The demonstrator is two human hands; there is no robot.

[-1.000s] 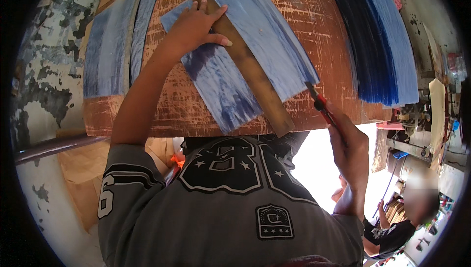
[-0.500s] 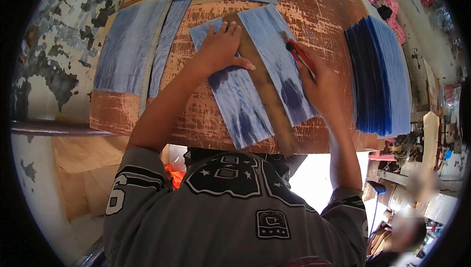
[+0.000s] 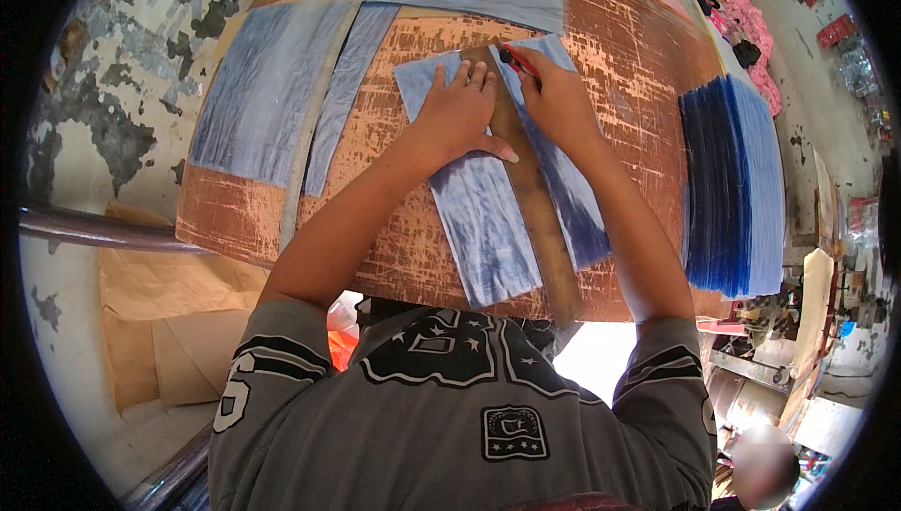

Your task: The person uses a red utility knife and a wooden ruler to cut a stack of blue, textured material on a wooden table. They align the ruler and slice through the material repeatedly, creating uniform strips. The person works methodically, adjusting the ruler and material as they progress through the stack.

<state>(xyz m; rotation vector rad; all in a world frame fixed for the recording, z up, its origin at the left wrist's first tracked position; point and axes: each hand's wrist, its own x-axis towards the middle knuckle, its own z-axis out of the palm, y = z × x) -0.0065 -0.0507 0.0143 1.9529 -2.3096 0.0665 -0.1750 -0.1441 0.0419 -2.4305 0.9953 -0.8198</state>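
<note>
Currently your left hand lies flat, fingers spread, pinning the long wooden straightedge on the blue streaked sheet; right hand grips a red-handled cutter beside it, on the scratched copper-brown surface.
</note>
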